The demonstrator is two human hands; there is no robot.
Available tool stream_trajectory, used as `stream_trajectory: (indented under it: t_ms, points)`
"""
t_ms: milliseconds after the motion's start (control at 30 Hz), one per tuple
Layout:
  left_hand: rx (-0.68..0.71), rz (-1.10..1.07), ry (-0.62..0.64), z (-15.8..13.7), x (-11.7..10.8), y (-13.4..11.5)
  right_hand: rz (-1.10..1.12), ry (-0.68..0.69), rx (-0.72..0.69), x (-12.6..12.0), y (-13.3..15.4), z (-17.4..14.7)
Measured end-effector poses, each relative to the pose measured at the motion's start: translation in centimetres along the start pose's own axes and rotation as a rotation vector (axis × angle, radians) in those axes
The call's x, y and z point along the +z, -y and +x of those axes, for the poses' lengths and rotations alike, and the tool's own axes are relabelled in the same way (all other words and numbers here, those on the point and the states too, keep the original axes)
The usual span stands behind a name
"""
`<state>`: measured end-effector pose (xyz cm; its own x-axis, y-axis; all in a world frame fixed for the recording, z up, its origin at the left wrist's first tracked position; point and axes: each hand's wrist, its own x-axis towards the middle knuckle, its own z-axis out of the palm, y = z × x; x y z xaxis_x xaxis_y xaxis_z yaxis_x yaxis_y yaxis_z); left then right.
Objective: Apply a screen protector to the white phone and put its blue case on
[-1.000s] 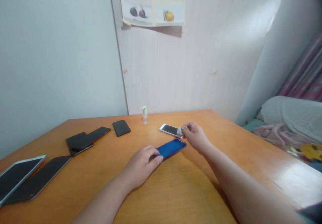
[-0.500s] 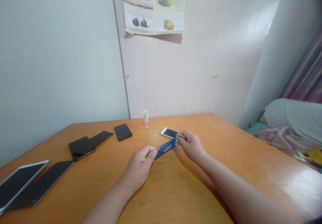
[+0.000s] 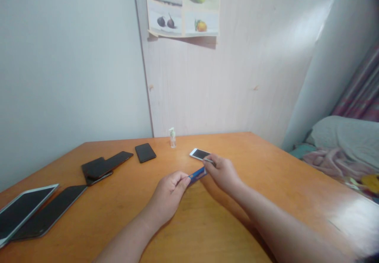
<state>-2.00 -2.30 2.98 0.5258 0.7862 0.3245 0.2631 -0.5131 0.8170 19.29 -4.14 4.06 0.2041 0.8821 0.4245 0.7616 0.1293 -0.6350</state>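
Note:
My left hand (image 3: 173, 194) is closed round the near left end of a slim blue packet (image 3: 197, 174) with pale markings, its thumb on top. At the other end, the fingers of my right hand (image 3: 220, 170) pinch the packet. A small greyish-white piece (image 3: 210, 161) shows between those fingers; whether it belongs to the packet I cannot tell. The packet is tilted, with its narrow side towards me, above the table. Just behind my right hand lies a white phone (image 3: 199, 153) with a dark screen, its right end hidden by the hand.
On the wooden table (image 3: 189, 231) stands a clear pump bottle (image 3: 173, 140) near the wall. A small black tablet (image 3: 145, 152) lies to its left. Further left are stacked dark devices (image 3: 111, 165), a white-framed tablet (image 3: 26, 207) and a dark tablet (image 3: 53, 211). Bedding (image 3: 346, 144) is at the right.
The packet has turned, so less of its broad face shows. My right hand has moved slightly left and down, closer to my left hand. The view has shifted a little.

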Motion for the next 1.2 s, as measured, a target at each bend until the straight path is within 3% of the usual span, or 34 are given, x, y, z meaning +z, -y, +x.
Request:
stream_trajectory:
  t_ms: [100, 167, 333, 400, 633, 867, 1033, 1200]
  points:
    - [-0.011, -0.016, -0.004, 0.0, -0.1, 0.2, -0.104, -0.090, 0.104, -1.4, -2.0, 1.3]
    - [-0.019, -0.020, -0.014, 0.1, -0.1, 0.3, -0.127, -0.094, 0.094, -1.3, -1.8, 1.1]
    - [-0.019, -0.048, -0.005, 0.3, 0.1, 0.9, 0.011, 0.109, -0.183, 1.3, 1.8, -1.6]
    - [-0.037, -0.080, 0.008, 0.3, 0.2, 1.2, 0.036, 0.140, -0.222, 1.7, 2.1, -1.7]
    - [-0.229, -0.251, -0.036, 0.5, -0.1, 1.0, -0.024, -0.099, 0.039, -0.9, -3.2, 1.9]
    - [-0.365, -0.389, -0.129, 0.7, -0.1, 1.2, -0.040, -0.110, -0.070, -0.2, -2.4, 1.5]
    - [-0.277, -0.087, -0.155, 0.8, -0.1, 2.0, 0.091, -0.027, 0.051, 0.3, -2.3, 1.2]
    - [-0.150, 0.248, -0.086, 0.4, 0.0, 2.2, 0.076, -0.004, 0.121, 0.5, -3.0, 1.3]
